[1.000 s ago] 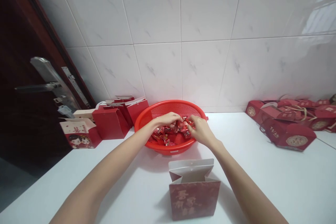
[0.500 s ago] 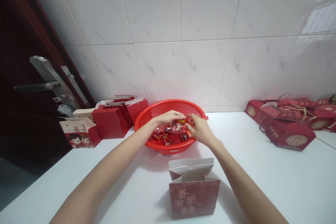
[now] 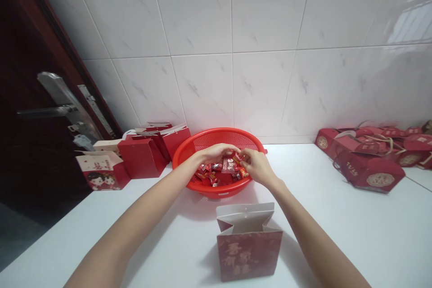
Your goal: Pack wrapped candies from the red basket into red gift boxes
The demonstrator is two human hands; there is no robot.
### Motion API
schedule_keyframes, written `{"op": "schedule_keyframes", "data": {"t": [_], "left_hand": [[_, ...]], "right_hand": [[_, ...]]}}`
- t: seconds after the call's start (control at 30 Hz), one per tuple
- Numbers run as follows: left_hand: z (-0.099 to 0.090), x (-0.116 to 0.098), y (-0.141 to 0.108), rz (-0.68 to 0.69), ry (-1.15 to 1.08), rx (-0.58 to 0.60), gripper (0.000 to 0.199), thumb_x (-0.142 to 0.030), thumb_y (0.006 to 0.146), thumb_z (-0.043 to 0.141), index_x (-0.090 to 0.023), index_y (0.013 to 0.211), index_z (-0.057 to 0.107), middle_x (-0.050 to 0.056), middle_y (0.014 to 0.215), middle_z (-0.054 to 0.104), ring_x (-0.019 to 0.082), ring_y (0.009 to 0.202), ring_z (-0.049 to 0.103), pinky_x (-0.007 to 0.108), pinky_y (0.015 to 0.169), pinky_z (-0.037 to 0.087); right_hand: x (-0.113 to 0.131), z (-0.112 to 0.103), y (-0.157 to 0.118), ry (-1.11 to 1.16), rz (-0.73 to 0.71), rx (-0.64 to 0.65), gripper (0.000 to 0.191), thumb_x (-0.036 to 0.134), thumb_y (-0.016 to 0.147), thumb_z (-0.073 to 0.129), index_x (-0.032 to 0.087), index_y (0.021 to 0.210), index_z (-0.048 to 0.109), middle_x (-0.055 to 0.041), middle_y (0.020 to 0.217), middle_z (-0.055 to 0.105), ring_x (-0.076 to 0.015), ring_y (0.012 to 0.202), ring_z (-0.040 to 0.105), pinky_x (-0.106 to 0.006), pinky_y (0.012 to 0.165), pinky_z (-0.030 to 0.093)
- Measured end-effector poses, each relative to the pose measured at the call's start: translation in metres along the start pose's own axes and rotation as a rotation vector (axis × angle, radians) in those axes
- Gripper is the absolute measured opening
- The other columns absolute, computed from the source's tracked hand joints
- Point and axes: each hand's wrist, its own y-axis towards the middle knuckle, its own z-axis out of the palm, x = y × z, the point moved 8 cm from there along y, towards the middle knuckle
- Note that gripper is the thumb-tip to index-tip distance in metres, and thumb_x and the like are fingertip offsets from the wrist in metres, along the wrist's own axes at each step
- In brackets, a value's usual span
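Both hands reach into a red plastic basket (image 3: 184, 153) that holds several red-wrapped candies (image 3: 228, 165). My left hand (image 3: 218, 153) curves over the candies from the left, fingers bent round red wrappers that are partly hidden beneath them. From the right, my right hand (image 3: 257, 165) pinches a red and yellow wrapped candy (image 3: 237, 158) close to the left fingertips. In front of the basket a dark red paper gift bag (image 3: 249, 256) with pale lettering stands upright, its top open.
At the left, several red and cream gift bags (image 3: 141, 157) stand against the wall. Dark red gift boxes (image 3: 371, 171) with cord handles are grouped at the right. A tiled wall (image 3: 266, 90) rises behind the white table (image 3: 162, 243). A dark door (image 3: 30, 144) is on the left.
My fingers have shifted slightly among the candies. The red and yellow candy has tilted and moved a little right, towards my right fingertips. The bags and basket have stayed put.
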Motion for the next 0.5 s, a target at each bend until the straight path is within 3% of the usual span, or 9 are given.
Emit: {"op": "schedule_keyframes", "data": {"t": [0.2,0.37,0.5], "left_hand": [[-0.003,-0.007,-0.005,0.12,0.162,-0.027,0.022,-0.03,0.075,0.072,-0.018,0.093,0.074,0.004,0.097,0.072,0.017,0.089,0.062,0.025,0.069,0.046],[-0.002,-0.012,-0.008,0.175,0.153,-0.011,0.028,-0.033,0.075,0.076,-0.017,0.098,0.074,0.004,0.09,0.073,0.017,0.083,0.063,0.027,0.071,0.046],[-0.006,-0.009,-0.005,0.147,0.081,-0.054,0.035,-0.028,0.072,0.074,-0.017,0.105,0.075,0.006,0.096,0.075,0.019,0.088,0.065,0.029,0.074,0.048]], "right_hand": [[0.0,-0.001,0.0,-0.012,-0.006,-0.013,0.019,0.008,0.081,0.059,0.021,0.093,0.066,-0.001,0.074,0.07,-0.0178,0.068,0.063,-0.026,0.06,0.037],[-0.002,-0.002,0.0,0.13,-0.011,-0.032,0.012,0.022,0.084,0.065,0.023,0.093,0.057,-0.0012,0.086,0.072,-0.0182,0.075,0.067,-0.027,0.062,0.043],[-0.004,-0.002,0.0,0.099,0.027,-0.019,0.02,0.013,0.081,0.063,0.023,0.096,0.054,-0.0035,0.097,0.072,-0.0173,0.073,0.067,-0.028,0.063,0.045]]}}
